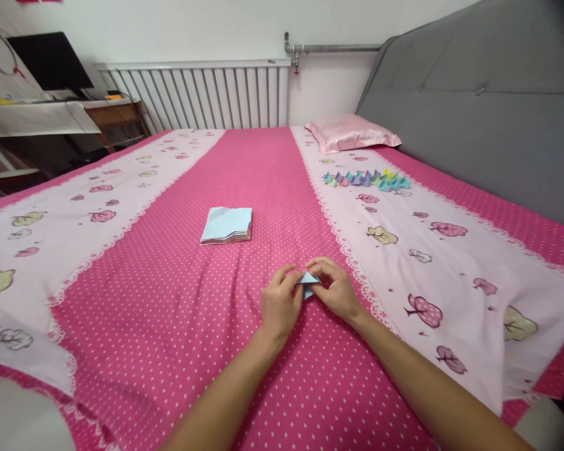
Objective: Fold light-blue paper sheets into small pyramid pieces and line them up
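Between my two hands is a small light blue folded paper (309, 279), with a peak pointing up and a lower flap showing beneath. My left hand (281, 300) pinches its left side, thumb and fingers closed. On the other side, my right hand (334, 289) grips the right edge, its index finger curled over the top. Parts of the paper are hidden by the fingers. Farther off to the left lies a stack of square paper sheets (228, 223), light blue on top. Several folded paper pieces (367, 179) in blue, purple, green, pink and yellow stand in rows at the right.
All this rests on a bed with a pink dotted sheet (169, 300). A pink pillow (352, 133) lies at the far right, near the grey headboard (489, 94). Behind the bed are a white radiator (202, 94) and a desk with a monitor (51, 61).
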The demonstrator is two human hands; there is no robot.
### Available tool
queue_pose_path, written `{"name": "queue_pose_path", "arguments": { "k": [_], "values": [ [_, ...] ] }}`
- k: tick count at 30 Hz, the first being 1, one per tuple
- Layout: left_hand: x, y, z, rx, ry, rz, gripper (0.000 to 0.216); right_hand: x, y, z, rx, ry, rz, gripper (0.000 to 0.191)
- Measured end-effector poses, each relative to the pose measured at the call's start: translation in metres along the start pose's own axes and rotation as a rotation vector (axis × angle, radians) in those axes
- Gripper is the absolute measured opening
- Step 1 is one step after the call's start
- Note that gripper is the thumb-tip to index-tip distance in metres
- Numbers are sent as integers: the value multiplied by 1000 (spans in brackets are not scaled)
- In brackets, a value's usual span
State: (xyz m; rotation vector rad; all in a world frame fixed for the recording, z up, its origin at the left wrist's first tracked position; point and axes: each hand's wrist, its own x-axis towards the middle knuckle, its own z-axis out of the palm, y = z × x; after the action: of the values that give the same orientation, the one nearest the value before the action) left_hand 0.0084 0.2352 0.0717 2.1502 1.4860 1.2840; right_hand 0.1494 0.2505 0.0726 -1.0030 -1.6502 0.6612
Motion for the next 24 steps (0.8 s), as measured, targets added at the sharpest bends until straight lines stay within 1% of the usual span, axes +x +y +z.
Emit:
{"name": "queue_pose_path", "arguments": {
  "k": [4,7,9,11,13,15,20,24],
  "values": [
    [-2,-1,1,3,-45,-8,26,0,-1,-1,-48,49,-12,10],
    [0,0,0,-96,-89,-61,28,-1,-3,-1,-83,63,-33,9],
    [1,2,-1,-172,-92,-128,28,-2,-5,0,-106,74,-46,12],
    [3,4,-2,-234,-73,-217,27,-3,-6,1,-123,77,-61,22],
    [4,5,-2,-310,-63,-300,27,-4,-6,1,-129,60,-78,31],
    [6,5,-1,-417,-71,-363,27,-4,-6,0,-126,37,-90,35],
    [9,2,3,-660,-54,-469,26,-4,-4,-1,-116,18,-106,33],
    [12,2,4,-844,-38,-627,25,-3,-2,0,-102,32,-143,31]
  ]
}}
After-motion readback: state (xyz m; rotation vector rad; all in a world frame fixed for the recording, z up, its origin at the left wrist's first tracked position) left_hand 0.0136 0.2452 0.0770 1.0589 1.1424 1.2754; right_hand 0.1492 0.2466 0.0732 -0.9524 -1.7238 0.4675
